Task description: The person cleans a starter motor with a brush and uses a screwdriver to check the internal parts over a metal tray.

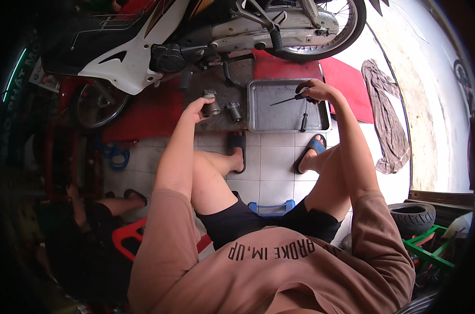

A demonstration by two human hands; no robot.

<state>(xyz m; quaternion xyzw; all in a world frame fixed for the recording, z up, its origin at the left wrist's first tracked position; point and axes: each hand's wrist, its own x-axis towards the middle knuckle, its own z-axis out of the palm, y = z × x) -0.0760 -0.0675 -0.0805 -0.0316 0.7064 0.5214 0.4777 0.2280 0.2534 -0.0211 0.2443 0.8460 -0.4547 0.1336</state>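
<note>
My left hand [197, 110] is closed around the side of a grey metal engine part [212, 107], with a round lower body and a narrower top; its exact kind I cannot make out. A second, similar metal part [234, 111] stands just to its right on the metal plate. Over the tray, my right hand [317, 92] grips a screwdriver [284, 101] by its dark handle, the thin shaft pointing left. Below that hand, another screwdriver [304, 122] with a black handle lies in the shallow grey metal tray [263, 127].
A white and black motorbike [119, 65] stands across the far side, above a red platform [143, 119] with a patterned metal plate [211, 124]. A brown cloth [386, 118] lies at right. A tyre [412, 219] sits lower right. Another person [86, 214] is at lower left.
</note>
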